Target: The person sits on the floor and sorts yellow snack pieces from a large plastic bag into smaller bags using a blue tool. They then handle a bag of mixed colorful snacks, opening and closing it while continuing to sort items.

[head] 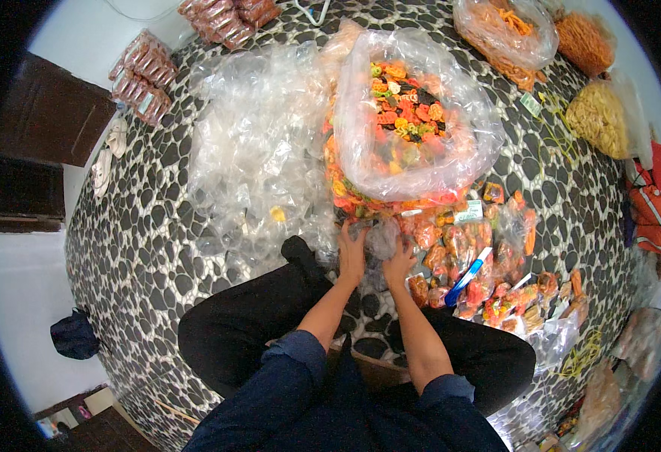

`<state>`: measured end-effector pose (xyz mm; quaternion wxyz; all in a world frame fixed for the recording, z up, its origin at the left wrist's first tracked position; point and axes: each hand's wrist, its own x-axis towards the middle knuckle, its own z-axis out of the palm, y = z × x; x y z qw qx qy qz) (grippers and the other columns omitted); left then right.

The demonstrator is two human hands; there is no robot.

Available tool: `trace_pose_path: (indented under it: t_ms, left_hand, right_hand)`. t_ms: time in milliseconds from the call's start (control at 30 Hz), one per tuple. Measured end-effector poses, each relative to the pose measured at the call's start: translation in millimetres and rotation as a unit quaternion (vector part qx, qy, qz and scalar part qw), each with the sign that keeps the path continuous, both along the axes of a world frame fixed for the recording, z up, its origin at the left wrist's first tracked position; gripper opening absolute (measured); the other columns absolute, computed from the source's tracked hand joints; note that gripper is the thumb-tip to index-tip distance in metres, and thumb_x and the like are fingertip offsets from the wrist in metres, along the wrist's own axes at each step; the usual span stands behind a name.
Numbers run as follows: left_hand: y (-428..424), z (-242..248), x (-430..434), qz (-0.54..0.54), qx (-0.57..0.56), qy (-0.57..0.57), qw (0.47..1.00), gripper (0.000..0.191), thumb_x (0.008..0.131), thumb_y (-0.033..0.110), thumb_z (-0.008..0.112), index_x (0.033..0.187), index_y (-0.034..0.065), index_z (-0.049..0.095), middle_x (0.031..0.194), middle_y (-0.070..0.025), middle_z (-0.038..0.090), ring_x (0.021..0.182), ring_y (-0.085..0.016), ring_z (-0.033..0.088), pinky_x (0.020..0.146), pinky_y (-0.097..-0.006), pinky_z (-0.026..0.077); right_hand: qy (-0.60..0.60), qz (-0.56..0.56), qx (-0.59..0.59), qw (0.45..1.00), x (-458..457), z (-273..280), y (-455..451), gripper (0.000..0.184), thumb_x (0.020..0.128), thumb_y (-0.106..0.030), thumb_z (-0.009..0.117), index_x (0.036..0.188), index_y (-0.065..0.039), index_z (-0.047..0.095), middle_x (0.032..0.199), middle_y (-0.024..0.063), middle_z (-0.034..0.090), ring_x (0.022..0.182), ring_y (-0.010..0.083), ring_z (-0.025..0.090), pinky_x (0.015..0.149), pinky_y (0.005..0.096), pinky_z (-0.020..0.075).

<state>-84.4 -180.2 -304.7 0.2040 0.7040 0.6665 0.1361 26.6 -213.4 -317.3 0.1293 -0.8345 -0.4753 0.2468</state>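
Note:
I sit cross-legged on the floor with both hands before me. A crumpled clear plastic bag [382, 238] is between them. My left hand [353, 253] holds its left side with bent fingers, and my right hand [399, 262] grips the right side; some fingertips are hidden by the film. Just beyond stands a large open clear sack [420, 179] with a rolled rim, full of orange, red, green and black snack pieces [406, 113]. Small filled snack packets [460, 240] lie to the right of my right hand. A long blue-and-white object [468, 277] rests on them.
A wide heap of clear plastic bags [257, 141] covers the pebble-patterned floor [155, 248] at left. Stacked brown packs [144, 76] stand by the wall. Bags of orange strands [584, 44] and yellowish chips [598, 118] sit far right. Yellow-green strings [583, 355] lie at right.

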Motion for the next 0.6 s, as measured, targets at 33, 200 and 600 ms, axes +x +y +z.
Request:
trace_pose_path:
  t_ms: [33,200,600]
  left_hand:
    - [2,-2,2,0.046,-0.013,-0.073,0.996,0.055,0.067,-0.003,0.059,0.118,0.0172,0.05,0.133,-0.0169,0.022,0.115,-0.038,0.036,0.092,-0.0409,0.037]
    - [24,-6,21,0.188,-0.116,-0.247,0.943,0.035,0.071,0.006,0.058,0.106,0.009,0.057,0.111,-0.018,0.05,0.097,-0.036,0.053,0.08,-0.0385,0.043]
    - [55,124,-2,0.009,-0.052,-0.484,0.874,0.052,0.074,0.008,0.054,0.124,0.0041,0.038,0.095,-0.0062,0.054,0.093,-0.02,0.052,0.08,-0.0307,0.042]
  right_hand:
    - [0.038,-0.001,0.019,0.999,-2,-4,1,0.064,0.067,-0.003,0.056,0.128,-0.013,0.039,0.127,0.0202,0.035,0.104,0.0405,0.04,0.088,0.0431,0.0382]
    - [0.556,-0.202,0.083,0.802,-14,3,16,0.052,0.077,-0.022,0.059,0.124,-0.01,0.043,0.123,0.0152,0.043,0.108,0.0282,0.047,0.087,0.0362,0.04]
    - [0.697,-0.145,0.075,0.698,-21,136,68,0.038,0.07,-0.017,0.065,0.105,-0.004,0.055,0.094,0.0082,0.058,0.085,0.0208,0.057,0.073,0.0366,0.0468]
